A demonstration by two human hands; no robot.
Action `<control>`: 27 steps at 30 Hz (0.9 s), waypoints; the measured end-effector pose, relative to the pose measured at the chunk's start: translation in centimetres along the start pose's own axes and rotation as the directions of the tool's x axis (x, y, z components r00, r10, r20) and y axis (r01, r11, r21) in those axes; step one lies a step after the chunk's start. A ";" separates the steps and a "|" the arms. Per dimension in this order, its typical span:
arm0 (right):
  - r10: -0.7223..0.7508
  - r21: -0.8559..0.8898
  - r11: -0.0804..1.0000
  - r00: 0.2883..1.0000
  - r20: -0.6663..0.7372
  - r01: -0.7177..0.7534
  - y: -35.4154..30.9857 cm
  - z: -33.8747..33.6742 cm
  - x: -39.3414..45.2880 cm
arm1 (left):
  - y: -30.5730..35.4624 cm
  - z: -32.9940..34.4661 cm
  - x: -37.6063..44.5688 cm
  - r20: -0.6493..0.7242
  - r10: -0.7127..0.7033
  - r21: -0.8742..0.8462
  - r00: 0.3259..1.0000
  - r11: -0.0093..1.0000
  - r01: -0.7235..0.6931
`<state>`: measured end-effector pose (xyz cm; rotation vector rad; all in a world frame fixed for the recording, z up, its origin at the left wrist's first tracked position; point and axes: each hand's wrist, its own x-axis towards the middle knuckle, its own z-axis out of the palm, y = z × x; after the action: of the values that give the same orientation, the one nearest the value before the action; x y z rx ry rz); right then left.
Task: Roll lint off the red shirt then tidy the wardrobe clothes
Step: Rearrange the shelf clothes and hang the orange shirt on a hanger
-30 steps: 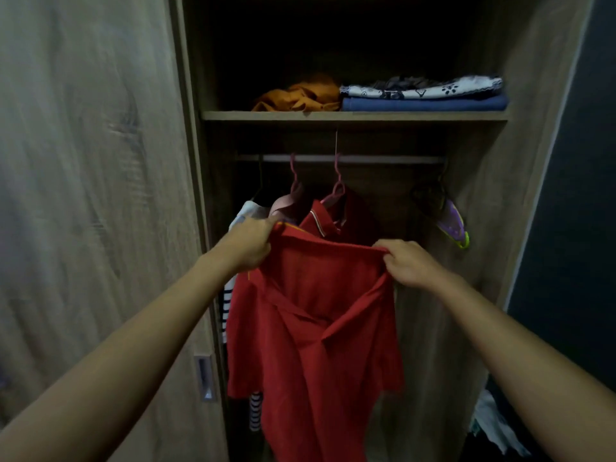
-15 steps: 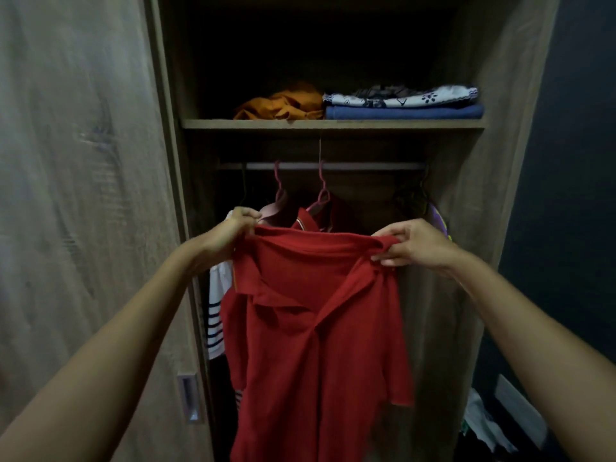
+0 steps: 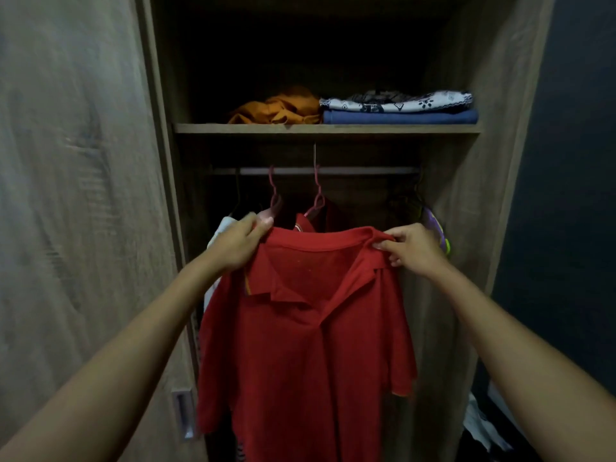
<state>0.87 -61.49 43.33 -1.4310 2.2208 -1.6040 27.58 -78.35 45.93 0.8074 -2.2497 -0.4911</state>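
head view: red shirt [image 3: 310,345] hangs between left hand [image 3: 238,243], right hand [image 3: 411,250] grips.

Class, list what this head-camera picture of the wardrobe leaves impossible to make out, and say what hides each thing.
1. Head view: the clothes on the pink hangers are mostly hidden behind the red shirt held up by both hands.
2. The red shirt's hem is cut off by the bottom edge.
3. The shelf's back is lost in darkness.
4. Lint on the shirt is too small to see.
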 end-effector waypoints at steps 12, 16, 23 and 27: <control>0.191 -0.131 0.973 0.982 -0.007 -0.190 4.2 0.1 2.7 | 2.3 3.9 4.4 0.101 0.154 -0.226 0.983 0.966 -0.128; 0.068 -0.249 0.960 0.972 -0.223 -0.124 4.9 -0.4 5.2 | 4.6 6.2 6.5 -0.104 0.257 -0.067 0.961 0.962 -0.265; -0.070 -0.410 0.906 0.922 -0.382 -0.101 6.6 -2.1 12.7 | 5.7 9.7 10.9 -0.090 0.297 0.007 0.951 0.955 -0.297; -0.105 -0.644 0.751 0.936 -0.335 -0.146 8.1 -1.5 15.8 | 5.6 10.8 12.5 -0.097 0.281 -0.004 0.955 0.959 -0.282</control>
<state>-14.09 -71.08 44.82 -1.2700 3.2435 -1.1624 10.45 -81.39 47.46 0.4781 -2.2204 -0.3293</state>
